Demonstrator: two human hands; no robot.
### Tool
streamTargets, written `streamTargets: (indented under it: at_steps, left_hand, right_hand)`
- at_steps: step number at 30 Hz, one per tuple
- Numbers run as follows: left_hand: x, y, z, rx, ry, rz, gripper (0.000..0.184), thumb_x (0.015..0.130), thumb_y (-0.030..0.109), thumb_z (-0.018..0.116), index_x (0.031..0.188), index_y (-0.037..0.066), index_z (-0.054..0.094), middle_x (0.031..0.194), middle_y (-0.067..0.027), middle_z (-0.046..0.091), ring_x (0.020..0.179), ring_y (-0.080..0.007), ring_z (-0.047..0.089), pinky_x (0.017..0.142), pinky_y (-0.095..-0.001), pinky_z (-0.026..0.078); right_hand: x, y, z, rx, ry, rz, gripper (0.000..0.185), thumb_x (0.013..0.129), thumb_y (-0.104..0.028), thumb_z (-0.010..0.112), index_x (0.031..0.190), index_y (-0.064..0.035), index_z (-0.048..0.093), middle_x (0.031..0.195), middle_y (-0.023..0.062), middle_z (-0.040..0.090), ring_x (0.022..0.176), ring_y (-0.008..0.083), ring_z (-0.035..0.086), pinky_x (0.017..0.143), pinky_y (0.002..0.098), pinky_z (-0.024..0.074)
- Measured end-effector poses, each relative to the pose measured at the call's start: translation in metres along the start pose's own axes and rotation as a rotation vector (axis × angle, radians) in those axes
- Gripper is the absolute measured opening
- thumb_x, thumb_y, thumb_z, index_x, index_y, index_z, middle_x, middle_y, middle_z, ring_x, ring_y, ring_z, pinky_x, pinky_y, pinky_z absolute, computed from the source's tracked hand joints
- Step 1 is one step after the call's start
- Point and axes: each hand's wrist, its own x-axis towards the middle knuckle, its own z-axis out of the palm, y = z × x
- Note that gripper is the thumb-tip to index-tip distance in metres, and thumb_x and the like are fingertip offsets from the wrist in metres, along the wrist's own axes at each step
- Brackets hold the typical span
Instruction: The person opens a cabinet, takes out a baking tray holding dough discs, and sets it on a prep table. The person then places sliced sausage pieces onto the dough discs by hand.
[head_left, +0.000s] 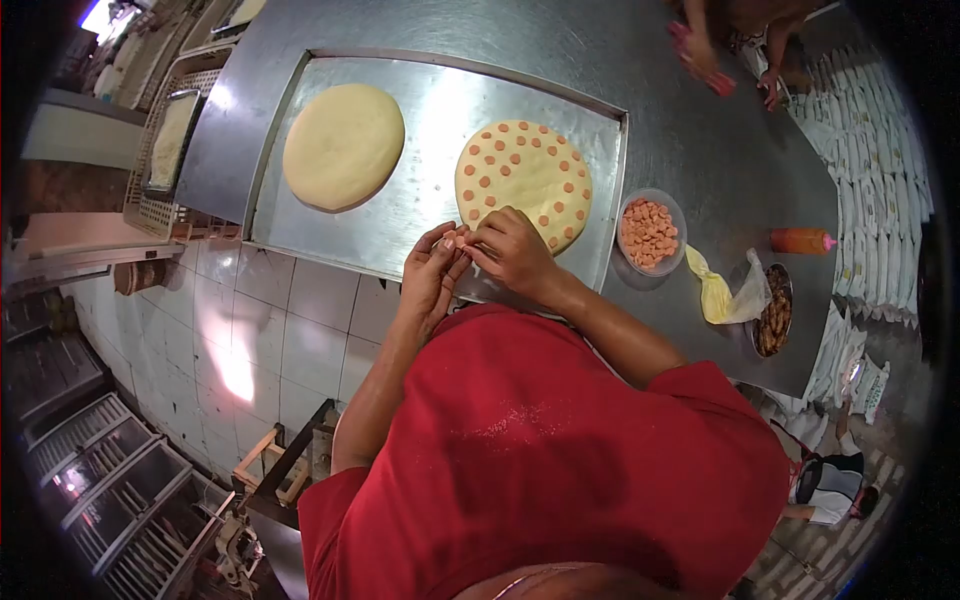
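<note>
Two round flat pieces of dough lie on a metal tray [420, 225]. The left dough [343, 147] is plain. Pinkish sausage slices dot the right dough [525, 180], mostly round its edge and upper left. My left hand [435, 270] and my right hand [515, 255] meet at the near edge of the right dough. My left fingers pinch small sausage slices [457, 239]. The right fingertips press together at the same slices; what they grip is partly hidden. A round plastic tub [622, 238] of sausage pieces stands right of the tray.
Right of the tub are a yellow piping bag [712, 290], a bowl of brown filling [774, 315] and an orange bottle [800, 240]. Another person's hands [705, 65] show at the upper right. Crates [145, 190] stand at the left.
</note>
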Motion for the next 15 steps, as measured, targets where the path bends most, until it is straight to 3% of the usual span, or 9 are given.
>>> streamTargets:
  at_steps: [3, 5, 8, 13, 15]
  left_hand:
    - [0.000, 0.000, 0.001, 0.002, 0.016, 0.000, 0.031, 0.098, 0.007, 0.058, 0.127, -0.002, 0.052, 0.123, -0.0192, 0.063, 0.115, -0.0259, 0.063, 0.100, -0.0386, 0.054]
    - [-0.002, 0.003, 0.004, 0.008, 0.052, 0.019, 0.031, 0.098, 0.007, 0.058, 0.127, -0.003, 0.052, 0.124, -0.0196, 0.062, 0.116, -0.0268, 0.062, 0.101, -0.0394, 0.054]
    - [-0.002, 0.003, 0.001, 0.016, 0.044, 0.018, 0.031, 0.098, 0.007, 0.058, 0.127, -0.003, 0.051, 0.124, -0.0197, 0.062, 0.117, -0.0273, 0.062, 0.101, -0.0397, 0.054]
    - [-0.002, 0.007, 0.004, 0.050, 0.031, 0.002, 0.034, 0.098, 0.007, 0.058, 0.129, -0.003, 0.050, 0.123, -0.0193, 0.063, 0.116, -0.0270, 0.063, 0.100, -0.0394, 0.054]
    - [-0.004, 0.009, 0.009, 0.075, 0.019, -0.002, 0.036, 0.098, 0.007, 0.058, 0.131, -0.003, 0.048, 0.122, -0.0193, 0.063, 0.115, -0.0266, 0.063, 0.100, -0.0390, 0.054]
  right_hand:
    - [0.004, 0.013, -0.004, 0.083, -0.040, 0.027, 0.015, 0.083, -0.016, 0.074, 0.091, -0.0046, 0.072, 0.084, 0.0080, 0.063, 0.082, 0.0239, 0.059, 0.077, 0.0357, 0.0476]
    - [0.015, 0.031, -0.015, 0.307, 0.135, 0.510, 0.019, 0.083, -0.019, 0.074, 0.089, -0.0010, 0.072, 0.088, 0.0106, 0.066, 0.082, 0.0208, 0.064, 0.075, 0.0342, 0.0501]
    - [0.026, 0.069, -0.030, 0.222, -0.004, 0.691, 0.023, 0.084, -0.020, 0.074, 0.090, 0.0020, 0.072, 0.093, 0.0120, 0.068, 0.082, 0.0187, 0.066, 0.073, 0.0327, 0.0518]
    - [0.032, 0.074, -0.030, 0.200, -0.162, 0.675, 0.024, 0.083, -0.020, 0.074, 0.089, 0.0030, 0.071, 0.090, 0.0126, 0.067, 0.082, 0.0220, 0.064, 0.073, 0.0349, 0.0505]
    - [0.033, 0.065, -0.031, -0.120, -0.038, 0.485, 0.027, 0.081, -0.023, 0.073, 0.089, 0.0026, 0.072, 0.086, 0.0139, 0.066, 0.083, 0.0266, 0.062, 0.077, 0.0374, 0.0489]
